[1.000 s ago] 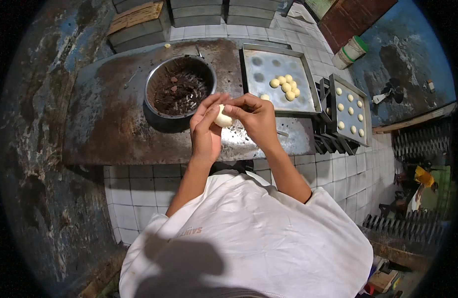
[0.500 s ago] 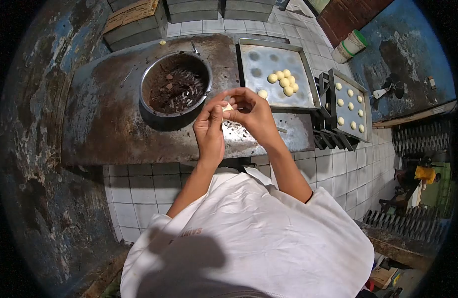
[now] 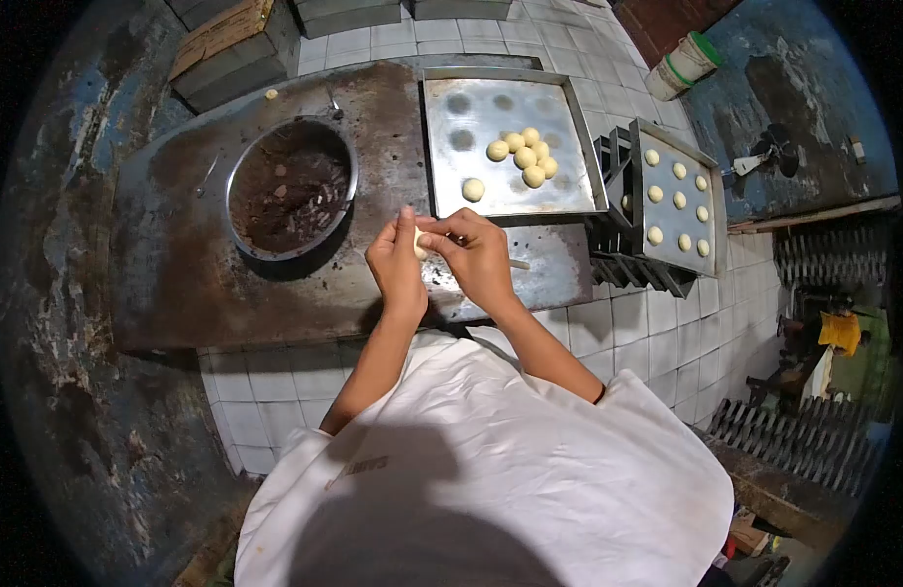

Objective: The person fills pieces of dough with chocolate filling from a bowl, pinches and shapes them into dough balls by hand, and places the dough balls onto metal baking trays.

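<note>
Both my hands meet over the front of the metal table. Between them is a small piece of pale dough [image 3: 421, 243], mostly covered by fingers. My left hand [image 3: 395, 262] is closed around one side of it, thumb pointing up. My right hand [image 3: 474, 256] pinches the other side with thumb and fingers. Just beyond the hands lies a metal baking tray [image 3: 446, 112] with a cluster of round dough balls [image 3: 533, 176] and one single dough ball [image 3: 473, 190] near its front left. To the left sits a steel bowl [image 3: 351, 186] smeared with dark brown filling [image 3: 285, 201].
A second tray [image 3: 667, 220] with rows of dough balls rests on a dark metal rack [image 3: 618, 176] at the right. A spoon [image 3: 208, 172] and a dough bit [image 3: 271, 94] lie on the table [image 3: 167, 264]. Farther right stands a green-lidded bucket [image 3: 688, 64].
My hands have come lower and closer together around the dough, with the right fingers now pinching it. The camera view has shifted, so the bowl and trays appear farther left.
</note>
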The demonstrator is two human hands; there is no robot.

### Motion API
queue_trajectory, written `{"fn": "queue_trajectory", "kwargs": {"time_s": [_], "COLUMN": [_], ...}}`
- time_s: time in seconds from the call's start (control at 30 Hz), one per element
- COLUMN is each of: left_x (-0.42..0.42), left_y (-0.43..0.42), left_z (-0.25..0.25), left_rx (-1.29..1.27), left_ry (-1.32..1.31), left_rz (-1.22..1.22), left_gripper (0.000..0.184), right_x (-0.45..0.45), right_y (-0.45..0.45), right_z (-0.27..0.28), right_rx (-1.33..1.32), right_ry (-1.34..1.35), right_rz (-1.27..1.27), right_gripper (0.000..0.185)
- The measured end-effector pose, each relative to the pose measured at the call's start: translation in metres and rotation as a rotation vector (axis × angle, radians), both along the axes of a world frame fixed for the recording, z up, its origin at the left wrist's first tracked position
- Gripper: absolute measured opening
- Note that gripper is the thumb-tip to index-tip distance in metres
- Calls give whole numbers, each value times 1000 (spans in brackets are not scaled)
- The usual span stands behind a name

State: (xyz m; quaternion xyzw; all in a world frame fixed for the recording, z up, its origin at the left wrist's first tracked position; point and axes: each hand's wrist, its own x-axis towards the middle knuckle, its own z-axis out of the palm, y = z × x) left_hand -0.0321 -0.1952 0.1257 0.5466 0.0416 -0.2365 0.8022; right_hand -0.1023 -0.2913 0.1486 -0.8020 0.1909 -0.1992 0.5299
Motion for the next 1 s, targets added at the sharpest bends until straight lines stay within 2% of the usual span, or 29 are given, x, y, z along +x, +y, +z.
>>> {"fn": "queue_trajectory", "kwargs": {"time_s": [0.07, 0.1, 0.13, 0.17, 0.2, 0.23, 0.27, 0.3, 0.37, 0.4, 0.43, 0.47, 0.5, 0.53, 0.57, 0.63, 0.7, 0.73, 0.77, 0.83, 0.87, 0.9, 0.97, 1.0], "left_x": [-7, -10, -13, -13, -12, -10, -9, -8, -10, -11, -13, -12, -14, -28, -44, -65, -94, -105, -114, -136, -146, -153, -157, -154], "left_y": [-19, -26, -32, -38, -46, -52, -57, -58, -52, -42, -29, -5, 25, 56, 82, 107, 144, 150, 152, 162, 164, 163, 157, 152], "left_z": [-7, -9, -10, -13, -20, -32, -45, -54, -53, -53, -55, -73, -102, -129, -145, -125, -134, -123, -113, -112, -112, -112, -111, -112], "left_rx": [119, 124, 120, 117, 127, 193, 264, 343, 406, 372, 330, 457, 580, 337, 93, 638, 684, 699, 710, 747, 776, 779, 766, 762], "left_ry": [-150, -144, -246, -348, -344, -455, -561, -658, -638, -478, -322, -258, -194, -149, -103, -67, -116, -129, -144, -92, -39, -41, -3, -14], "left_rz": [-31, -18, -117, -214, -200, -273, -345, -417, -344, -242, -141, -97, -51, 127, 297, 320, 391, 458, 529, 608, 674, 676, 648, 649], "left_gripper": [38, 38, 38, 37, 37, 34, 32, 33, 37, 39, 40, 39, 37, 36, 35, 34, 34, 33, 31, 30, 30, 30, 30, 30], "right_x": [-3, -3, -5, -9, -13, -16, -19, -18, -3, 15, 34, 59, 79, 104, 130, 167, 150, 156, 162, 183, 193, 209, 237, 234], "right_y": [-23, -34, -51, -65, -77, -88, -99, -112, -143, -167, -185, -204, -224, -236, -250, -272, -257, -259, -259, -258, -260, -267, -274, -270], "right_z": [-10, -17, -25, -37, -50, -58, -64, -68, -79, -87, -85, -83, -102, -117, -137, -240, -280, -304, -299, -225, -235, -249, -278, -299], "right_rx": [52, 102, 182, 188, 525, 861, 1016, 1030, 1018, 786, 745, 283, 34, -175, -338, -699, -1062, -926, -904, -817, -802, -878, -798, -868], "right_ry": [-9, -28, 90, 95, 214, 336, 422, 441, 495, 563, 492, 505, 370, 242, 266, 3, 409, 297, 383, 591, 350, 155, 37, 201], "right_rz": [-55, -115, 4, 19, 173, 328, 369, 393, 605, 668, 653, 601, 502, 391, 302, 132, 268, 250, 223, 234, 51, -22, -35, 41], "right_gripper": [40, 40, 36, 36, 34, 32, 35, 35, 41, 44, 45, 47, 47, 45, 56, 68, 70, 62, 52, 44, 40, 41, 52, 56]}}
